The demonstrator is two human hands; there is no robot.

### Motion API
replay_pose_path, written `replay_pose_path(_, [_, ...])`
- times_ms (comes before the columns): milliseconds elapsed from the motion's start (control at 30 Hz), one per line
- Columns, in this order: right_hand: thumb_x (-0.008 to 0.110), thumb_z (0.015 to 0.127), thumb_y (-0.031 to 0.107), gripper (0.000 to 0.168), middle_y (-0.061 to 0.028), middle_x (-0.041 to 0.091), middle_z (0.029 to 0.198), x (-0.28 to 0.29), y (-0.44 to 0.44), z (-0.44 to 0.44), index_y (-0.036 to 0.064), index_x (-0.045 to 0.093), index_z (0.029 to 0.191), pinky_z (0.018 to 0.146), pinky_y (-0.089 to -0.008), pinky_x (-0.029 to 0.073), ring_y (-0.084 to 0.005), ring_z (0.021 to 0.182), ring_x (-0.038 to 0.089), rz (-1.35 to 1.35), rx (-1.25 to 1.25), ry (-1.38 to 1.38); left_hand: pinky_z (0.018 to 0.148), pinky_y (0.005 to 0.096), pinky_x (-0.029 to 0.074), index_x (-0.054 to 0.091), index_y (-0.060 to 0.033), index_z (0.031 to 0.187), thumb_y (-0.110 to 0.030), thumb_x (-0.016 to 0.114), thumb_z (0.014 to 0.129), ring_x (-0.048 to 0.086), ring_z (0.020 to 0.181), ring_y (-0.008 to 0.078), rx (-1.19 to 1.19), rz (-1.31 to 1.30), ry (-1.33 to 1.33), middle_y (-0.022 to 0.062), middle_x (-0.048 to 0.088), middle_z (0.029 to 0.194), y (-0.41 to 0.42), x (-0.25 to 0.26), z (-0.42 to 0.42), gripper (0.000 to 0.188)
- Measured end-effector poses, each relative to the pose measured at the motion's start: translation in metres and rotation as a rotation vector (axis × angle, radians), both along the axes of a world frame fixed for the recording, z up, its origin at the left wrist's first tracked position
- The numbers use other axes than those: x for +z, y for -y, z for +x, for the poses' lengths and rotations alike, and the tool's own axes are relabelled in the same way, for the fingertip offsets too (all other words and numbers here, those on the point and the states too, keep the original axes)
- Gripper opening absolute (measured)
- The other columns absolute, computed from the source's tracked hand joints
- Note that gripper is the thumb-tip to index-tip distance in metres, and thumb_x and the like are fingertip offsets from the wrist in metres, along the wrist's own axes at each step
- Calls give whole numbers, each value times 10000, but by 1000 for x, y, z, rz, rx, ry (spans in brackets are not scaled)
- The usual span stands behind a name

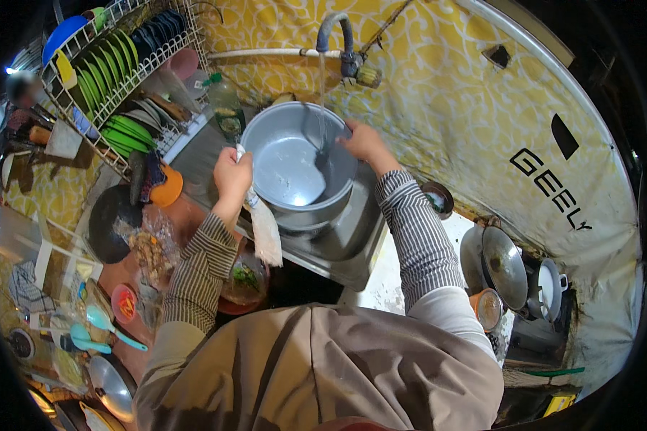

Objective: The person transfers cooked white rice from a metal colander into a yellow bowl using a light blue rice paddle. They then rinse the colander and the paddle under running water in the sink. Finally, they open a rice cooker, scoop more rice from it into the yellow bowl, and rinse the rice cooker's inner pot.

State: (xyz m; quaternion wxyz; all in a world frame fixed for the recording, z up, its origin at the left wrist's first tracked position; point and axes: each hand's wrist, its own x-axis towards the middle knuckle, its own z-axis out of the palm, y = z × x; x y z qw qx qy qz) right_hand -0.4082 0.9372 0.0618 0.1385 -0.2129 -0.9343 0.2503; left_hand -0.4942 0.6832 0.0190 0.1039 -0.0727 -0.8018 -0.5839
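A round metal pot is tilted over the stainless-steel sink, and water runs into it from the curved tap. My left hand grips the pot's left rim together with a white cloth, which hangs down outside the pot. My right hand holds the right rim, thumb towards the inside and fingers partly hidden behind the wall. A little water lies on the pot's bottom.
Left of the sink stand a green-capped bottle and a dish rack with green plates. A mortar and a bag of roots lie nearer. Woks stand at the right. A person appears far left.
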Motion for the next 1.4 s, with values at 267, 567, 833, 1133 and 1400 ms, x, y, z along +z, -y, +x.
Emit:
replay_pose_path(267, [506,649,91,426,-203,587,970,-25,-13,-32,54,548,1072,793,-385,441,-339,922,558,6,65,130,460,236,380,500,-44,740,-235,656,762,462,496,65,-98,275,109,9,521,591,31,11,-14,248])
replay_pose_path(567, [521,686,127,368,-178,580,1018,-73,-16,-40,87,561,1049,816,-380,433,-320,963,546,45,76,302,564,318,410,501,-44,783,-193,647,736,521,610,258,80,-639,-325,81,528,679,141,39,-13,213])
replay_pose_path(833, [538,759,179,171,-127,623,773,-23,7,-82,68,596,876,597,-364,471,-281,661,599,-301,118,74,759,367,416,550,-62,907,-185,648,724,516,852,286,-134,-697,-573,112,540,884,78,15,-12,241])
replay_pose_path(1133, [489,858,233,214,-61,609,785,30,28,-71,37,574,875,570,-271,464,-146,673,578,-910,174,39,635,276,464,559,-88,910,-189,483,859,535,747,106,-730,507,960,-1,551,854,-84,-30,-33,137])
replay_pose_path(1400, [466,868,180,230,-102,608,913,21,20,-63,15,539,1012,662,-301,491,-178,778,596,-892,49,-18,759,391,416,556,-95,1001,-195,593,771,516,921,255,-508,-388,-174,88,544,999,1,-29,-28,253])
